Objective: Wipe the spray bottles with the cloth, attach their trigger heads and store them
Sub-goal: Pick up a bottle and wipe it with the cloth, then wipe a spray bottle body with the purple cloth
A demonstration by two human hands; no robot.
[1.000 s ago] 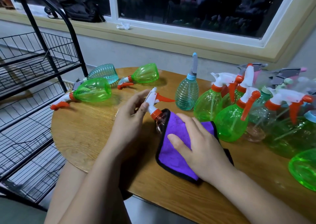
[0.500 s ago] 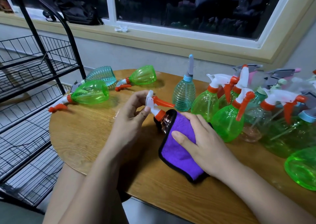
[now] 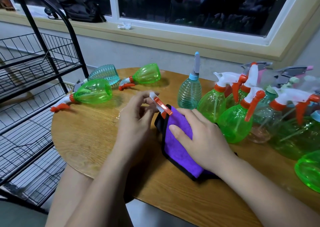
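**Entry: desk, near edge to window**

1. Right hand [image 3: 199,140]. Lies over the purple cloth [image 3: 178,154], fingers bent across its top and thumb along the near side. It grasps the cloth bundle and presses it to the desk [image 3: 83,140].
2. Purple cloth, black-edged. Wrapped round a spray bottle whose body is hidden. Judged from the bundle, the long axis runs from near-right to far-left, with the neck end at far-left.
3. Trigger head [image 3: 160,104], white with an orange lever. It projects from the far-left end of the cloth, in line with that axis.
4. Left hand [image 3: 136,121]. It sits just left of the bundle and pinches the trigger head between thumb and fingertips. It is the nearer hand to the neck. A twist to seat the head would likely fall to this hand, with the right hand bracing the body.
5. Green bottle lying on its side [image 3: 93,91], head fitted, at far-left by the desk edge. Likely a finished piece.
6. Upright green bottles [image 3: 233,122], clustered at right with heads on.
7. Ribbed clear bottle [image 3: 189,91], upright behind the hands.
8. Second lying green bottle [image 3: 147,74] and a ribbed teal bottle [image 3: 105,74], both at the far-left.
9. Black wire rack [image 3: 34,70], left of the desk. Probably the storage place.
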